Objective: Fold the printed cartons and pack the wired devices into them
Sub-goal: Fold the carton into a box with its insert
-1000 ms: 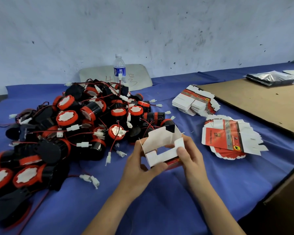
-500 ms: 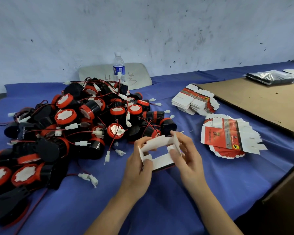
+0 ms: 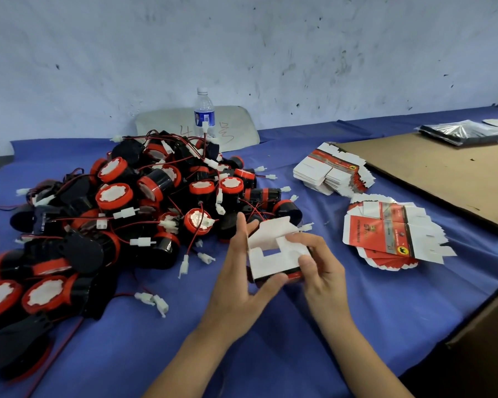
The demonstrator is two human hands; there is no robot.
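One half-folded carton is held up between both hands, just in front of the heap and above the bench with its smooth blue cloth. It is thin card, plain white inside, with a stepped cutout between its flaps. Only a strip of red and black print shows along its lower edge. The left hand grips it from the left, thumb under the bottom edge and fingers up behind the side wall. The right hand pinches the right end, fingers curled over a white flap and thumb against the front. These fingertips are blurred, and the flaps hide the carton's far side.

The devices are short black drums with red rims and ragged white discs on their faces, trailing thin red and black wires that end in small white plugs. They lie tangled in one heap on the left, too overlapped to count; the frame edge cuts off the nearest.

Two piles of flat printed cartons lie to the right: a near stack, fanned out and glossy red, and a far stack, mostly white. Beyond them lies one brown cardboard sheet carrying one crinkled silvery bag. One clear water bottle stands behind the heap.
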